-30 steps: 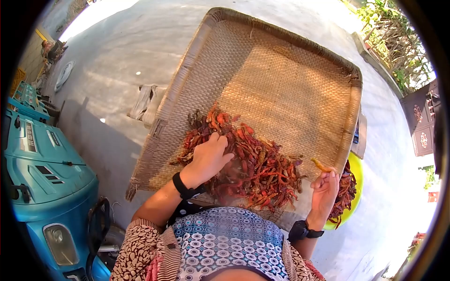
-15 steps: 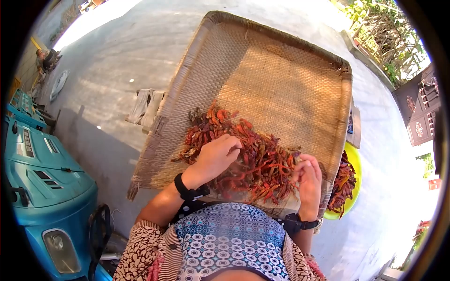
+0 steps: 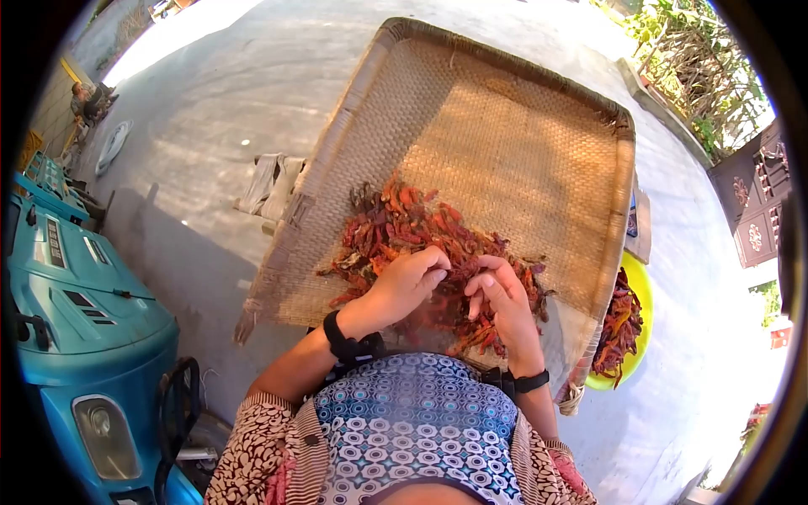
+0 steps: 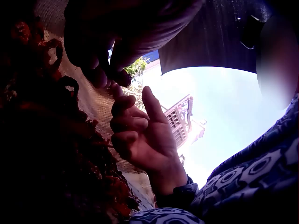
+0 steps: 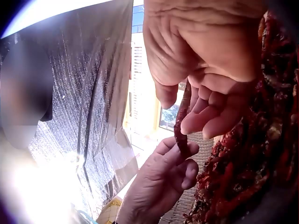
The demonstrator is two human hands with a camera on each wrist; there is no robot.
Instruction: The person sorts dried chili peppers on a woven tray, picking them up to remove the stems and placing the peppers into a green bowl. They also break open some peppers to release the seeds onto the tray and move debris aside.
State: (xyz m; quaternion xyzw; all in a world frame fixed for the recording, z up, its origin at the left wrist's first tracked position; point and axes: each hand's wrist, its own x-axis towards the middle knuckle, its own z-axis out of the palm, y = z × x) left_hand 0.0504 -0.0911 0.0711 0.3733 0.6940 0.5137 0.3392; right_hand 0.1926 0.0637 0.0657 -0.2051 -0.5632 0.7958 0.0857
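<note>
Dried red chili peppers (image 3: pixel 404 210) lie heaped in the near half of a woven tray (image 3: pixel 522 143). Over the heap, my left hand (image 3: pixel 400 286) pinches one dark red chili pepper (image 5: pixel 180 123) near its end, seen best in the right wrist view. My right hand (image 3: pixel 509 307) is close beside it, its fingers loosely bent around the pepper's other end. One right fingertip meets the pepper, while the thumb (image 5: pixel 166 95) stands apart from the fingers. The left wrist view shows the left hand (image 4: pixel 126 32) dark, above the right hand (image 4: pixel 149 135).
A yellow bowl (image 3: pixel 643 332) with more dried chilies stands beyond the tray's right edge. At the left is a teal vehicle (image 3: pixel 93 311), and a person (image 3: pixel 88 103) sits far back. Plants (image 3: pixel 699 84) grow at the far right near a dark gate (image 3: pixel 753 202).
My right hand has let go of a yellowish chili near the bowl and swung left to meet my left hand. The left hand has moved right, away from the heap's left side.
</note>
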